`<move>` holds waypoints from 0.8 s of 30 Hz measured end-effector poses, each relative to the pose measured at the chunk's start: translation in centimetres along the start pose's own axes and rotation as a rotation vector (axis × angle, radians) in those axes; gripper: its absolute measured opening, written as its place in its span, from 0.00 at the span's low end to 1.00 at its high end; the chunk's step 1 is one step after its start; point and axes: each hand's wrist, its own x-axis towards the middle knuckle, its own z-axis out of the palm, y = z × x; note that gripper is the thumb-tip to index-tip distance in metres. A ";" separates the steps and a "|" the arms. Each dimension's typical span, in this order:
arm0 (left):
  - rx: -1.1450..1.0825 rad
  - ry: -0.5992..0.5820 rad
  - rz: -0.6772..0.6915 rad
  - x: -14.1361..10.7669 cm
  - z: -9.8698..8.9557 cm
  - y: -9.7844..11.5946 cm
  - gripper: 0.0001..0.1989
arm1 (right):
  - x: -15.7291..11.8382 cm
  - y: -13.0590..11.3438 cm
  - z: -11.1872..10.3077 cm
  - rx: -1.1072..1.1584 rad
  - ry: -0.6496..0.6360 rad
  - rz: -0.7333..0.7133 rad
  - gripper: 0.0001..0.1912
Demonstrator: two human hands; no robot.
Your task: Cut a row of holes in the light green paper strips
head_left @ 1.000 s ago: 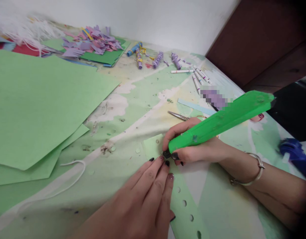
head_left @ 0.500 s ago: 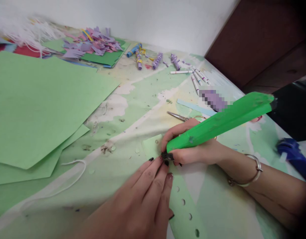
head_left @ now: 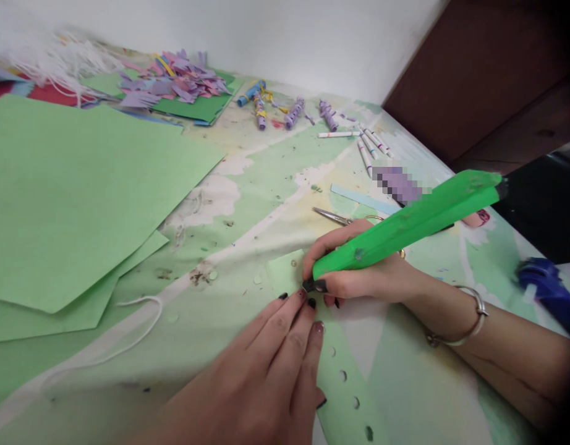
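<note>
My right hand (head_left: pixel 359 272) is closed around a thick, bright green pen-like tool (head_left: pixel 405 228) with a flat-sided body. Its dark tip points down at a light green paper strip (head_left: pixel 345 389); my fingers partly hide the contact. A row of small round holes runs along the near part of the strip, and another mark shows near its far end. My left hand (head_left: pixel 271 358) lies flat on the strip, fingers stretched out, with the fingertips close beside the tool's tip. Just beyond my right hand are metal scissors (head_left: pixel 332 216), their handles partly covered.
Large green paper sheets (head_left: pixel 90 198) lie at left, near a white string (head_left: pixel 141 334). Behind are purple and pink paper scraps (head_left: pixel 183 80), paper rolls (head_left: pixel 294 113) and several white markers (head_left: pixel 368 145). A light blue strip (head_left: pixel 359 198) and a blue object (head_left: pixel 542 284) lie rightward.
The green tool has tilted slightly, its upper end shifting a little left. My left hand stays flat on the strip, and the view has moved only slightly.
</note>
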 end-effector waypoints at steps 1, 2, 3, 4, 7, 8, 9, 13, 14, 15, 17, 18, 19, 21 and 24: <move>-0.002 0.005 -0.004 0.0 0.1 0.0 0.15 | 0.0 0.0 0.0 0.010 0.002 0.003 0.06; -0.008 0.004 -0.008 0.0 0.1 0.0 0.15 | 0.0 0.0 0.0 0.018 0.009 0.007 0.06; -0.009 0.005 -0.014 0.0 0.2 0.1 0.15 | 0.0 0.1 0.0 0.025 0.016 0.013 0.05; -0.010 0.003 -0.019 0.0 0.2 0.1 0.15 | 0.0 0.1 0.1 0.032 0.025 0.018 0.05; -0.019 -0.024 -0.035 0.0 0.3 0.1 0.15 | 0.1 0.3 0.2 0.063 0.043 0.028 0.05; -0.024 -0.032 -0.040 -0.1 0.3 0.1 0.15 | 0.1 0.3 0.2 0.079 0.045 0.026 0.04; -0.031 -0.040 -0.042 -0.2 0.4 0.1 0.15 | 0.2 0.3 0.3 0.095 0.047 0.023 0.04; -0.063 -0.050 -0.062 -0.5 0.4 0.1 0.15 | 0.2 0.3 0.5 0.134 0.074 0.007 0.05; -0.069 -0.043 -0.065 -0.6 0.5 0.1 0.15 | 0.2 0.3 0.5 0.138 0.081 0.006 0.05; -0.074 -0.027 -0.067 -0.6 0.5 0.2 0.15 | 0.2 0.3 0.6 0.141 0.088 0.007 0.04; -0.081 -0.009 -0.084 -0.5 0.5 0.2 0.15 | 0.2 0.3 0.7 0.146 0.094 0.010 0.04; -0.086 -0.009 -0.090 -0.5 0.5 0.2 0.15 | 0.2 0.2 0.7 0.148 0.096 0.012 0.05; -0.089 -0.013 -0.095 -0.4 0.5 0.2 0.15 | 0.2 0.2 0.7 0.150 0.098 0.013 0.05; -0.091 -0.039 -0.097 -0.3 0.3 0.3 0.15 | 0.2 0.2 0.8 0.155 0.098 0.018 0.05; -0.085 -0.060 -0.089 -0.3 0.2 0.3 0.15 | 0.2 0.2 0.8 0.162 0.098 0.021 0.04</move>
